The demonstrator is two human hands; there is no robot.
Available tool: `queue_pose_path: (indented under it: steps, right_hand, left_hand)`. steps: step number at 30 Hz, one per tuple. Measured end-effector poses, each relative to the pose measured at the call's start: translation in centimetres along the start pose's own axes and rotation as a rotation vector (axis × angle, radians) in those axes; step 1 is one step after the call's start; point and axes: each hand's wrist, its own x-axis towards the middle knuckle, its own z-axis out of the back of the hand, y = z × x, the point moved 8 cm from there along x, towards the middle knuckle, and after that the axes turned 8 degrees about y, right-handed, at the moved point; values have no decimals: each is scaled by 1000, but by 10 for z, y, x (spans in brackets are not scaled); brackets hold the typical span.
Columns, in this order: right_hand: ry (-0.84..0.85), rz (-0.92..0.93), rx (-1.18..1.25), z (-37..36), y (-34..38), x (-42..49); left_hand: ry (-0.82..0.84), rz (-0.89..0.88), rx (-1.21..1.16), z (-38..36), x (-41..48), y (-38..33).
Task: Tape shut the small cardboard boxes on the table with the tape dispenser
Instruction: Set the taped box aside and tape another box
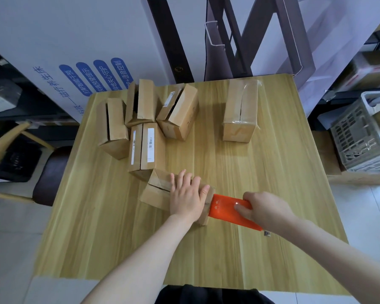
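Table [228, 163]: pale yellowish wood, with long straight grain streaks running away from you.
Box nearest you [156, 191]: plain kraft brown, with a dark line along its seam.
Labelled box [158, 148]: the same brown, with two white strips, one carrying a black barcode.
Taped box [239, 113], far right: brown under a glossy clear sheen.
Tape dispenser [226, 209]: bright orange, with a small pale logo.
Big carton [53, 51] behind: white, with blue pill shapes holding white characters, and blue lettering beside them.
Crate [358, 137]: grey lattice.
Your clothing [206, 295]: black.
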Motion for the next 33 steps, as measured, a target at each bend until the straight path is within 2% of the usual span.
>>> queue_pose_path:
  steps: [4, 9, 14, 18, 21, 24, 26, 28, 30, 31, 33]
  right_hand:
    - [7, -51, -102, 15, 17, 11]
    - [45, -164, 67, 16, 11, 21]
    - [85, -238, -16, -37, 16, 18]
    - [-24, -240, 57, -36, 9, 3]
    - [-140, -280, 72, -9, -8, -8]
    - [-257, -330, 140, 18, -29, -21]
    - [-330, -349, 176, 30, -36, -30]
    - [-397, -345, 218, 37, -36, -38]
    - [-426, -327, 270, 39, -31, -42]
    - [-426, -310, 291, 38, -26, -43]
    - [-415, -259, 325, 34, -16, -45]
  left_hand:
    - [-62, -20, -9, 2, -1, -3]
    - [-89, -29, 0, 3, -1, -4]
    - [1, -12, 34, 0, 1, -2]
    - [130, -14, 76, 4, 12, 4]
    - [218, 191, 17, 12, 16, 35]
    - [222, 351, -132, 14, 5, 64]
    - [132, 297, -176, 21, 0, 65]
    - [29, 87, -266, 28, 5, 53]
    - [136, -148, -293, 24, 10, 28]
    - [228, -204, -258, 19, 10, 19]
    - [336, -197, -233, 10, 9, 15]
